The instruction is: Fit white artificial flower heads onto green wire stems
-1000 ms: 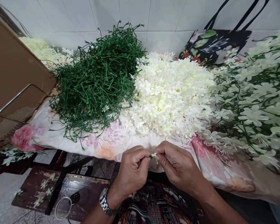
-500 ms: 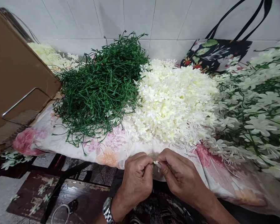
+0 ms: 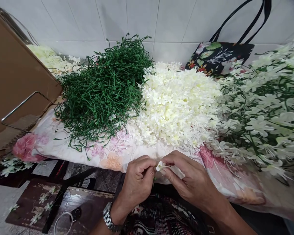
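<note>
At the cloth's near edge, my right hand (image 3: 189, 181) pinches a small white flower (image 3: 160, 166) between thumb and index finger. Touching it from the other side is my left hand (image 3: 140, 179), its fingers closed in a pinch; a bit of green shows just below its fingertips, so it seems to grip a green stem, mostly hidden. Beyond my hands lie a tangled heap of green stems (image 3: 103, 88) on the left and a pile of loose white blossoms (image 3: 176, 101) to its right. Assembled white flowers with green stems (image 3: 267, 114) fill the right side.
A floral cloth (image 3: 88, 160) covers the work surface. A cardboard box (image 3: 17, 65) with a metal handle stands at the left, and a black floral bag (image 3: 220, 57) leans on the tiled wall. Below left are brown stools (image 3: 80, 209) and a white ring (image 3: 63, 223).
The white flower between my fingertips now shows more of its petals. Both hands sit slightly further left in view, as the whole scene has shifted left a little.
</note>
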Available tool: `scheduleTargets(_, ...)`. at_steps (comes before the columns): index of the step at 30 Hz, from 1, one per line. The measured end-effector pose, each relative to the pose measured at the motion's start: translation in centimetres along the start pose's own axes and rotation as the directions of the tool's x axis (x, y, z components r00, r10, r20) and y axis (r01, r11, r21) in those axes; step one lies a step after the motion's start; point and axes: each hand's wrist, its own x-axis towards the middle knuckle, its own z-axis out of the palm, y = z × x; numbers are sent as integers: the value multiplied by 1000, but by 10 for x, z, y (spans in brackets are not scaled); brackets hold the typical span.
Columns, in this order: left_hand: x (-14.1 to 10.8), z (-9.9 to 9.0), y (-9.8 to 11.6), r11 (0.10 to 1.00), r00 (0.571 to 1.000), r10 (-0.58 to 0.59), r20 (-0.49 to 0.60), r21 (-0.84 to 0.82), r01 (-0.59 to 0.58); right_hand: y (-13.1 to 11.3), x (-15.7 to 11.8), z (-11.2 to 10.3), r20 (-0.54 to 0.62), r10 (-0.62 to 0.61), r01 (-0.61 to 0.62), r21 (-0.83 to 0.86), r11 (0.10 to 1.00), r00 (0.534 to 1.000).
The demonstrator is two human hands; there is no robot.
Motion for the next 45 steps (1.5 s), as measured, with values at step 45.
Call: scheduleTargets(45,0,6,-2,918,978,205,22,341,-201,15,-9,12,-22,-70,69,-18,997,997)
